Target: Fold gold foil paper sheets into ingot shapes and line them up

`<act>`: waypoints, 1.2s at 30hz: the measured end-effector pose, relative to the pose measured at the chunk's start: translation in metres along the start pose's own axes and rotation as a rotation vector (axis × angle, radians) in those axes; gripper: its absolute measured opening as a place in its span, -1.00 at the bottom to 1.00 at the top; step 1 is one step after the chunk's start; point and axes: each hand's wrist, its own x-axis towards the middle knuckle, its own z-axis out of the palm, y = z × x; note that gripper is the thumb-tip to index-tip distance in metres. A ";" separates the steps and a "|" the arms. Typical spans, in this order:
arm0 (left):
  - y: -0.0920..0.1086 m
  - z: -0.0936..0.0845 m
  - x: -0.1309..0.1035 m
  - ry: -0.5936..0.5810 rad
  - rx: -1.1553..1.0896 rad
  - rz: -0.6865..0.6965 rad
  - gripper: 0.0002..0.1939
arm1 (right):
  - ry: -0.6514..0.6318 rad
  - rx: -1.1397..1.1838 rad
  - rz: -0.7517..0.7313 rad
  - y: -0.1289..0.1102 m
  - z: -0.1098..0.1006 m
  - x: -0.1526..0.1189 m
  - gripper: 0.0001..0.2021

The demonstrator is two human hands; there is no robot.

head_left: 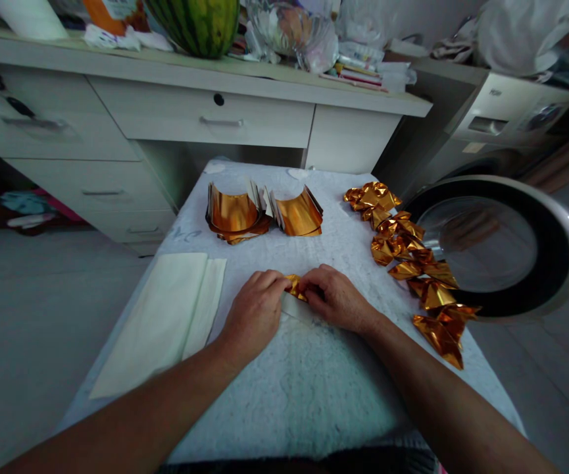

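Note:
Between my two hands, low over the cloth-covered table, is a small piece of gold foil paper (pixel 294 287) with a pale strip (pixel 296 308) along its near side. My left hand (pixel 259 306) pinches its left end, and my right hand (pixel 334 296) pinches the right end with bent fingers. Just beyond lie two curved stacks of gold foil paper, a left stack (pixel 235 212) and a right stack (pixel 300 214). On the right, a row of folded gold foil pieces (pixel 402 243) runs down the table edge. Flat white paper sheets (pixel 166 316) lie left of my left hand.
The table (pixel 284 395) wears a pale blue cloth. Behind it stands a white desk (pixel 190 79) with drawers, carrying a watermelon (pixel 195 23), a glass bowl (pixel 284 26) and plastic bags. At right, a washing machine's open round door (pixel 560 257) reaches close to the table's edge.

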 end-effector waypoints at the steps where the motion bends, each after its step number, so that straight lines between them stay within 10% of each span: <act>1: 0.000 0.000 0.000 -0.003 0.000 -0.001 -0.59 | 0.000 0.000 -0.002 0.000 0.000 0.000 -0.75; 36: 0.004 -0.013 -0.003 -0.139 -0.134 0.005 -0.70 | -0.203 -0.001 -0.104 -0.004 -0.015 -0.003 -0.68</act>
